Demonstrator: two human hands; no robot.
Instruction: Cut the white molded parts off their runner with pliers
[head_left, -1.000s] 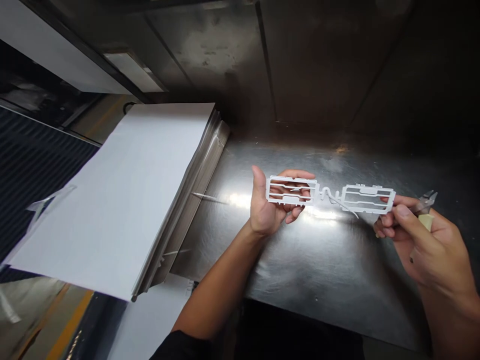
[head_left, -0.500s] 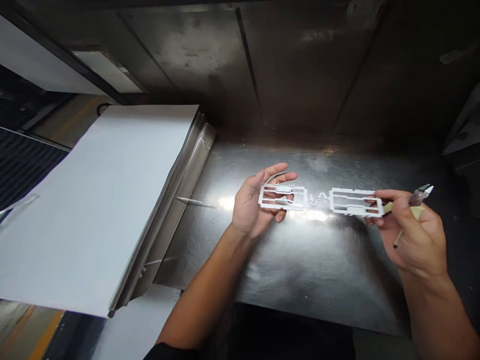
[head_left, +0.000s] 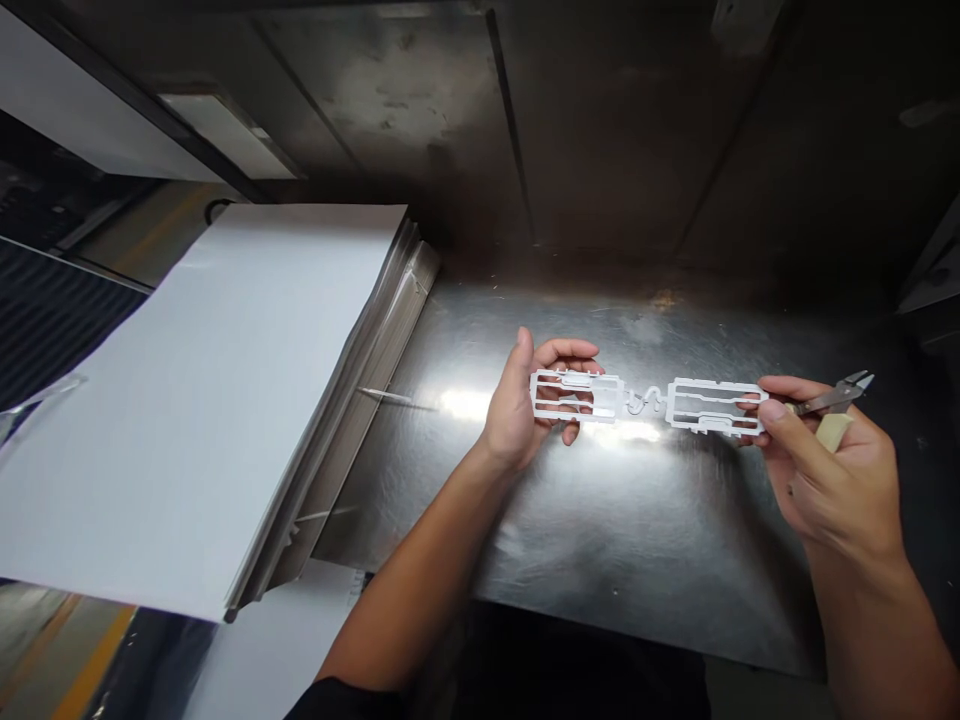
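A white moulded plastic piece (head_left: 649, 402), two open frames joined by a wavy runner, is held level above the steel worktop (head_left: 600, 520). My left hand (head_left: 525, 410) grips its left frame, thumb up and fingers curled behind it. My right hand (head_left: 825, 465) pinches the right frame's end between thumb and fingers. That same hand also holds small cutting pliers (head_left: 836, 398), their jaws pointing right and away from the piece.
A thick stack of large white sheets (head_left: 210, 400) lies tilted on the left, overhanging the worktop's edge. A thin white sliver (head_left: 394, 397) rests by the stack. Dark metal walls (head_left: 600, 130) close the back.
My left hand's fingers, spread half a second ago, have curled back around the left frame. The piece has shifted slightly right and sits level between both hands.
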